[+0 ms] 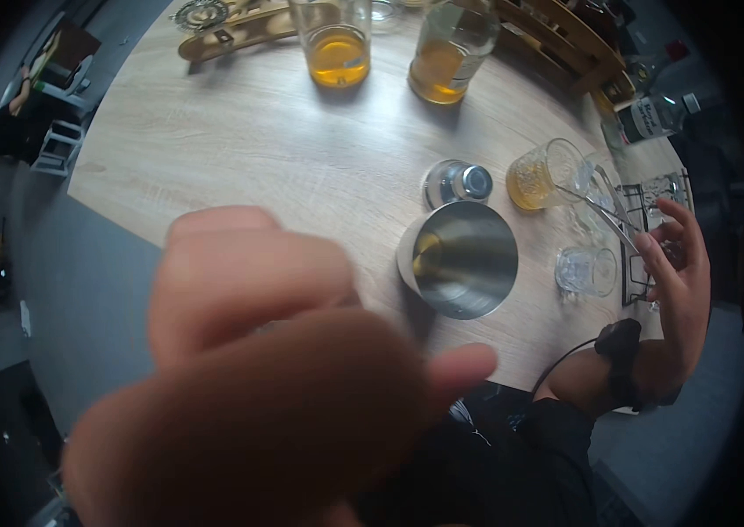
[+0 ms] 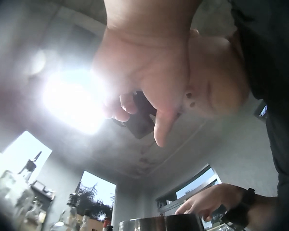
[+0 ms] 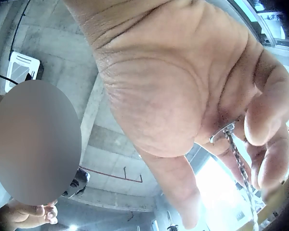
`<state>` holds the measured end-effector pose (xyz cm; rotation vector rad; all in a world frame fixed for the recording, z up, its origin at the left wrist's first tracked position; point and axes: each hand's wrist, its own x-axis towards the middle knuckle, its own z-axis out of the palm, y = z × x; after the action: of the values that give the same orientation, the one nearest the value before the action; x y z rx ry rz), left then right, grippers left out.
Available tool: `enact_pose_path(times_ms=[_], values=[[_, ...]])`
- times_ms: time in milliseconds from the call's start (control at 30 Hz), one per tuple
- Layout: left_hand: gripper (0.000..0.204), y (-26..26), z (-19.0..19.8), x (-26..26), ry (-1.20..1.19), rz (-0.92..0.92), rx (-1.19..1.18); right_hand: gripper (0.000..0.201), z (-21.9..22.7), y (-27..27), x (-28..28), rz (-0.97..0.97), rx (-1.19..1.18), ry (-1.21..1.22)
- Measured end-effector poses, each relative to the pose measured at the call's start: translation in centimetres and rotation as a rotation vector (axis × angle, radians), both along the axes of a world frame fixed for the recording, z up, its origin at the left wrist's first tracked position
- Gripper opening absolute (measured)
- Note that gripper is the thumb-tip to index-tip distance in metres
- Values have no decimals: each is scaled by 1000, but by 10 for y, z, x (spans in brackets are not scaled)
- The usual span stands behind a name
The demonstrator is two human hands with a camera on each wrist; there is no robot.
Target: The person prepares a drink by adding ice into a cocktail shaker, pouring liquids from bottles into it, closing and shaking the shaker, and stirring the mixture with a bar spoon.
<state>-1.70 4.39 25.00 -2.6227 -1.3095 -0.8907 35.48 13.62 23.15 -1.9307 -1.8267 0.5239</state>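
Note:
My left hand (image 1: 258, 351) looms blurred and close to the head camera, fingers curled, thumb sticking out; no held thing shows. The left wrist view has this hand (image 2: 144, 72) raised before the face. At the right, my right hand (image 1: 675, 272) holds a slim metal bar spoon (image 1: 600, 215), which slants toward a patterned glass (image 1: 534, 180) of amber liquid. Its twisted stem (image 3: 241, 166) runs between the curled fingers. Left of that hand stand a steel shaker tin (image 1: 464, 259) with some yellowish liquid inside, its small metal cap (image 1: 460, 183), and a short clear glass (image 1: 587, 270).
A tall glass (image 1: 337, 53) and a bottle (image 1: 451, 57), both with amber liquid, stand farther back. Behind are a wooden holder (image 1: 240, 33), a wooden rack (image 1: 565, 44) and a labelled bottle (image 1: 653, 119). A black wire rack (image 1: 631, 272) lies by the right hand. Another person (image 1: 16, 123) is far left.

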Motion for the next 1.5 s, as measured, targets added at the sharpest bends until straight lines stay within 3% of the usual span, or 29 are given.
enact_pose_path(times_ms=[33,167,200,300,500,600,733,800,867,967,1000,1067,1100,1233,1500], values=[[71,-6,3,1,-93,154,-206,55,0,-1,0,12,1,6],[69,-13,13,4,-114,212,-204,57,-1,-1,5,10,-4,-31],[68,9,2,10,-121,228,-204,57,-2,-2,7,20,10,9],[66,5,2,6,-150,270,-207,57,-7,1,17,56,-2,88],[62,24,2,15,-270,204,-157,52,6,-8,5,5,22,-29],[60,5,1,30,-324,185,-153,54,4,-8,6,25,11,-17],[57,20,-4,15,-371,238,-171,53,3,-7,8,33,22,23],[55,20,-7,41,-392,251,-161,53,-4,-5,14,46,32,73],[54,29,-7,32,-426,240,-163,52,-1,-8,15,36,38,106],[52,-8,-6,43,-486,179,-157,52,7,-10,6,39,48,12],[51,-36,-5,12,-506,160,-156,52,6,-10,5,45,49,37],[50,-22,-7,8,-541,143,-160,53,4,-10,4,57,68,67],[49,-28,-9,51,-555,149,-164,53,4,-11,4,62,62,68],[46,-30,-11,26,-604,217,-165,54,0,-9,9,63,40,94],[41,-18,-15,44,-708,198,-169,55,5,-14,10,22,68,18]])
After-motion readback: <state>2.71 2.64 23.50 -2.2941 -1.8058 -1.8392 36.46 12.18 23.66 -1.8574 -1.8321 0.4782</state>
